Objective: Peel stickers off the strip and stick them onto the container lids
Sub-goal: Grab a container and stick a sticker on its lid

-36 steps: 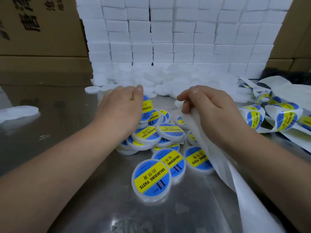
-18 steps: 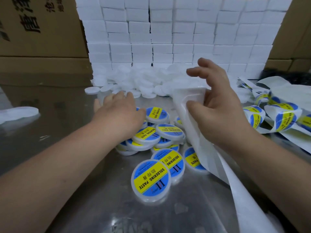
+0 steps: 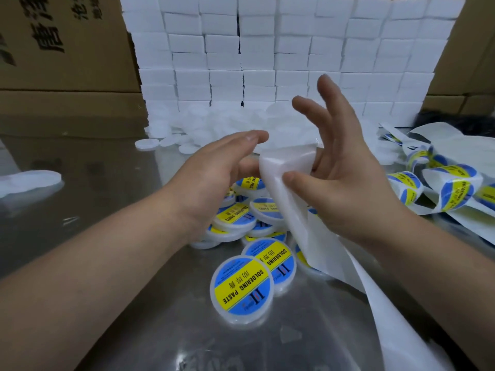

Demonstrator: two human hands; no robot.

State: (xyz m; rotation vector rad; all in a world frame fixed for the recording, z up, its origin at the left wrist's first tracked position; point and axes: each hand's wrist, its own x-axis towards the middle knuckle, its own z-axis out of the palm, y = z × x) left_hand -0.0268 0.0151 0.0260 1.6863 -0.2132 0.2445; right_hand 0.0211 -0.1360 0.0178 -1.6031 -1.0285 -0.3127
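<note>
Presently the strip [image 3: 294, 218] is pinched by the right grip [image 3: 340, 183] alone, the left grip [image 3: 211, 170] held open, so it could be creased.

This is a small packing and labelling workshop or stockroom. A wall of identical white boxes [image 3: 267, 49] stands stacked in rows at the back, flanked by brown cartons [image 3: 67, 49] printed with Chinese characters. The worktop is a shiny metal table [image 3: 93, 183]. A heap of blank lids [image 3: 214, 121] lies at the foot of the boxes, and nearer lies a pile of labelled lids [image 3: 242, 286] reading "SOLDERING PASTE". Strips [image 3: 455, 188] of the same blue-and-yellow stickers lie coiled at the right.
</note>
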